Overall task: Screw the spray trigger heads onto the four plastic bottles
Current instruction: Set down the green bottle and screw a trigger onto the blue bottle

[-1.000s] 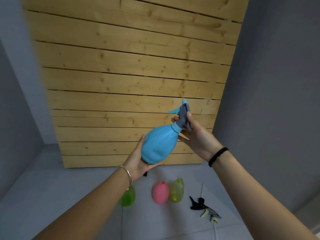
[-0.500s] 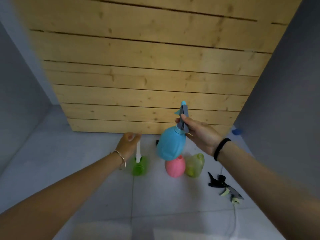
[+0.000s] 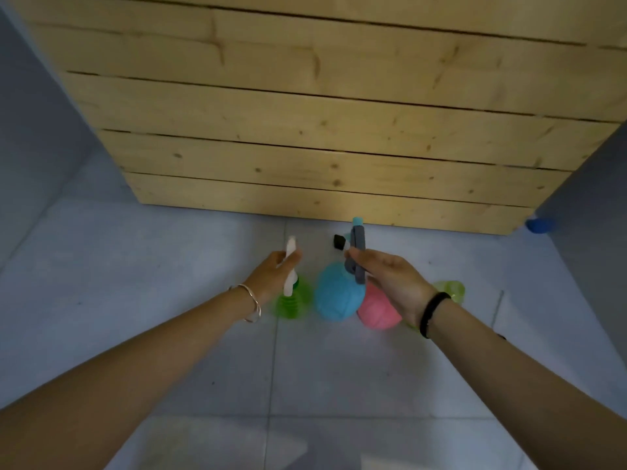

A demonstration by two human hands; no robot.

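My right hand (image 3: 386,279) grips the grey and blue trigger head (image 3: 358,252) of the blue bottle (image 3: 337,293), which hangs low over the floor between the others. My left hand (image 3: 274,271) holds the white trigger head (image 3: 290,266) fitted on the green bottle (image 3: 291,301) standing on the floor. A pink bottle (image 3: 375,312) sits just right of the blue one, partly behind my right wrist. A yellow-green bottle (image 3: 449,290) shows beyond that wrist.
A wooden plank wall (image 3: 322,123) rises close behind the bottles. A small black piece (image 3: 338,241) lies on the grey tiled floor (image 3: 169,283) near the wall. A blue object (image 3: 537,225) sits at the far right corner.
The blue bottle came down from chest height to just above the floor. My left hand let go of its base and took the white head on the green bottle. The view tilted down.
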